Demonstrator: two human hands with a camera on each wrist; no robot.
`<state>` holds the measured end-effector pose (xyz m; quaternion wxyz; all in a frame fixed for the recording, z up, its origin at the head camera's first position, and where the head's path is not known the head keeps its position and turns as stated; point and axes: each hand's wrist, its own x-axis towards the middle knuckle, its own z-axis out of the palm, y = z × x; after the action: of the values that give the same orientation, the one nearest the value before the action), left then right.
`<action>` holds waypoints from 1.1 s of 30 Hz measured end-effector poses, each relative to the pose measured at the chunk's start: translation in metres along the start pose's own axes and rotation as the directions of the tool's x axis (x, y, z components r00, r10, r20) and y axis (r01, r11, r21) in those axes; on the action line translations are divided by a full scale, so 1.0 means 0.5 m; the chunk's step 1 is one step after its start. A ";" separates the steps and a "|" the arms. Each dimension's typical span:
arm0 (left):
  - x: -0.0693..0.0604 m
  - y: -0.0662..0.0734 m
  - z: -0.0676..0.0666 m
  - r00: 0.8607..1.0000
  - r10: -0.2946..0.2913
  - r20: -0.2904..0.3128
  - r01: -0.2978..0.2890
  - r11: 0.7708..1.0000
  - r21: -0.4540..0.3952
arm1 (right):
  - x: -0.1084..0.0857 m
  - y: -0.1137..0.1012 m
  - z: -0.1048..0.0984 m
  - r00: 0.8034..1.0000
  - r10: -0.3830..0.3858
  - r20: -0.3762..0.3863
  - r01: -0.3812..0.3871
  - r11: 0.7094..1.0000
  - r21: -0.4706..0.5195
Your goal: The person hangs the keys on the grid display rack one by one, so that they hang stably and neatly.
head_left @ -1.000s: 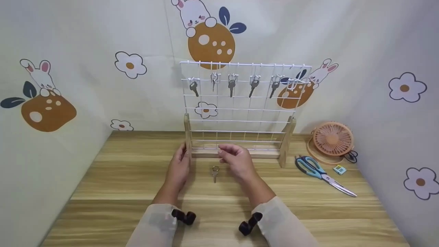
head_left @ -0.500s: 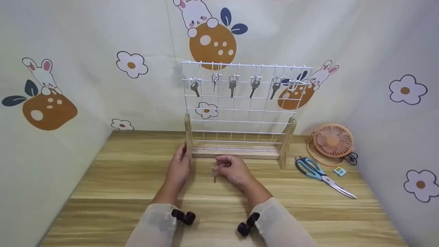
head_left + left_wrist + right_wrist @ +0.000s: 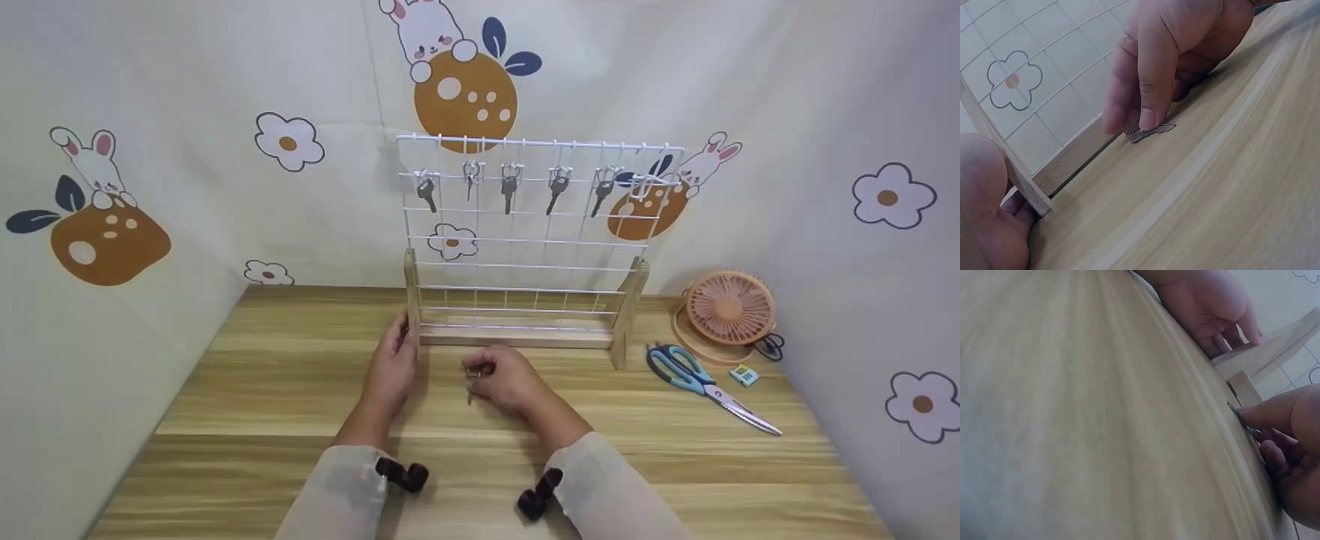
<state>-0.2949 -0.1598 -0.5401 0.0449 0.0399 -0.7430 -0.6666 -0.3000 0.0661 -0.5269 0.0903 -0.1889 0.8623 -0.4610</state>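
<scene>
A key on a ring (image 3: 470,399) lies on the wooden table in front of a white wire grid rack (image 3: 525,265) with wooden legs. My right hand (image 3: 506,379) pinches the key at its ring end; in the left wrist view the thumb is on the key (image 3: 1165,129), which is low against the tabletop. My left hand (image 3: 390,364) grips the rack's left wooden leg (image 3: 410,289) near its foot, part of its fingers hidden behind the leg. Several keys (image 3: 509,191) hang from hooks along the upper grid.
At the grid's upper right a white hook (image 3: 642,185) carries no key. To the right of the rack are blue-handled scissors (image 3: 705,384), an orange fan (image 3: 729,306) and a small light-blue item (image 3: 744,375). Patterned fabric walls (image 3: 337,210) enclose the table's back and sides.
My right hand has come down from beside the rack's base to the key on the table and taken hold of it. The left hand stays at the rack's leg.
</scene>
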 end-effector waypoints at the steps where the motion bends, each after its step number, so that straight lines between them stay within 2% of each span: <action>1: 0.000 -0.001 0.000 1.000 0.003 0.003 -0.003 1.000 -0.003 | 0.000 0.001 0.000 1.000 0.002 -0.003 -0.002 1.000 -0.003; 8: 0.000 0.000 0.001 1.000 0.011 -0.017 -0.011 1.000 0.008 | -0.002 0.003 -0.004 0.999 0.034 -0.024 -0.033 0.998 0.057; 13: 0.000 0.002 0.003 1.000 0.018 -0.024 -0.019 1.000 -0.008 | 0.000 0.009 -0.008 0.994 0.095 -0.060 -0.079 0.973 0.217; 16: 0.001 0.001 0.002 0.999 0.020 -0.026 -0.020 1.000 0.001 | 0.005 0.012 -0.011 0.987 0.128 -0.092 -0.090 0.936 0.341; 20: 0.002 -0.001 0.001 0.999 0.018 -0.030 -0.018 1.000 0.024 | 0.006 0.002 -0.024 0.979 0.140 -0.151 -0.060 0.895 0.442; 25: 0.002 -0.003 0.000 0.999 0.006 -0.035 -0.005 0.999 0.036 | -0.004 -0.039 -0.058 0.968 0.114 -0.225 0.027 0.839 0.543; 30: 0.004 0.000 0.000 1.000 0.005 -0.027 -0.004 1.000 0.016 | -0.026 -0.086 -0.101 0.950 0.100 -0.295 0.120 0.759 0.641; 33: 0.006 -0.001 0.001 0.999 0.009 -0.037 -0.008 1.000 0.012 | -0.043 -0.102 -0.129 0.943 0.113 -0.315 0.135 0.733 0.666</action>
<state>-0.2979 -0.1595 -0.5406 0.0612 0.0492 -0.7461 -0.6612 -0.2894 0.0982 -0.4488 0.0027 -0.0671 0.6351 -0.7695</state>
